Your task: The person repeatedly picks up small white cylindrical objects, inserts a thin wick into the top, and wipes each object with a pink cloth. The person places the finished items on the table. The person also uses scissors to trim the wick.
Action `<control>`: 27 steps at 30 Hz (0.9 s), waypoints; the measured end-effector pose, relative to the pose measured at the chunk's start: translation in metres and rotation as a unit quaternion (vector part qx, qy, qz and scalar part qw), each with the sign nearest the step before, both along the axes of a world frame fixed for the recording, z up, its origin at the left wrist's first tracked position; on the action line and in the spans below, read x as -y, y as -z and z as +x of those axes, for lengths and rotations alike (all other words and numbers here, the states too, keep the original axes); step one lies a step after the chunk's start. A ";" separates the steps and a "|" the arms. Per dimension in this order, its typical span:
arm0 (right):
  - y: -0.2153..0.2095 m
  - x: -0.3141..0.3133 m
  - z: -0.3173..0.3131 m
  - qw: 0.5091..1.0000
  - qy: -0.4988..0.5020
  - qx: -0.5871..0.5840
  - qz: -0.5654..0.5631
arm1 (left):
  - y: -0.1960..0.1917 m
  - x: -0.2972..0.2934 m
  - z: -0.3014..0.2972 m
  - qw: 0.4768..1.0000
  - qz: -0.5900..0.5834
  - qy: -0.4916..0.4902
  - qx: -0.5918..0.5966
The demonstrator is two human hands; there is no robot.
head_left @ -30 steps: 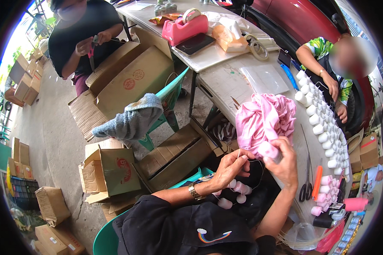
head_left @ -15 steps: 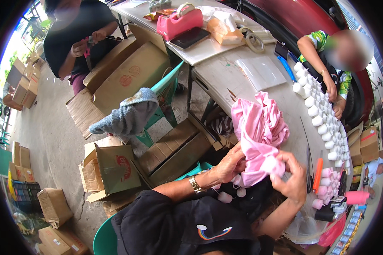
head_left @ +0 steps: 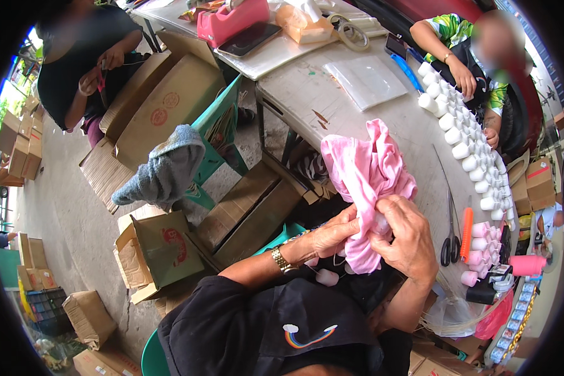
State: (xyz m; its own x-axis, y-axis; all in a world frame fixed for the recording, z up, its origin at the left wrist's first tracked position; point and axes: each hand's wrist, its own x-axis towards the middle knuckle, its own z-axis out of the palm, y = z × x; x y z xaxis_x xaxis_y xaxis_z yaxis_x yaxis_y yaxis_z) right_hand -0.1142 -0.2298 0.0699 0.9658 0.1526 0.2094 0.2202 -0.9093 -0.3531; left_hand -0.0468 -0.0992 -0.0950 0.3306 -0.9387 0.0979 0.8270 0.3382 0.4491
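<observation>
A bunched pink cloth (head_left: 370, 166) rests at the table's near edge and hangs down toward my lap. My left hand (head_left: 335, 237) is closed on its left side, with a gold watch on the wrist. Opposite it, my right hand (head_left: 408, 241) has its fingers bent and pressed against the cloth around a small pale round piece (head_left: 380, 225); its fingers partly hide the piece. Below the left hand, small pink cup-shaped pieces (head_left: 327, 277) hang over my lap. Black scissors (head_left: 449, 247) and an orange stick-like tool (head_left: 467, 235) lie right of my right hand.
Rows of white cup-shaped pieces (head_left: 460, 150) line the table's right side, where a co-worker's hands (head_left: 465, 81) are. Pink ones (head_left: 479, 247) sit nearer. Clear plastic sheets (head_left: 366, 81) and a pink tape dispenser (head_left: 232, 22) lie farther back. Cardboard boxes (head_left: 169, 247) stand at left.
My right hand has come in against the cloth, its fingers now around the pale piece, which showed more plainly before. The whole view has shifted slightly. The co-worker at left has lowered their hands.
</observation>
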 end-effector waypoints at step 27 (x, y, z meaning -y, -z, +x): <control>0.071 -0.043 -0.002 0.889 -0.025 0.267 0.372 | -0.005 -0.016 -0.015 0.989 0.092 -0.111 -0.035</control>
State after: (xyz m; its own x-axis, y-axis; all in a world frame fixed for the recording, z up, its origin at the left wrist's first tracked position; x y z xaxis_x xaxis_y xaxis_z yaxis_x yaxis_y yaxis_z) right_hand -0.1161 -0.1873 -0.0010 0.6950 -0.1789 0.6964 0.5704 -0.4526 -0.6854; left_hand -0.0613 -0.0831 -0.0896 0.5304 -0.8420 -0.0987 0.7731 0.4326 0.4638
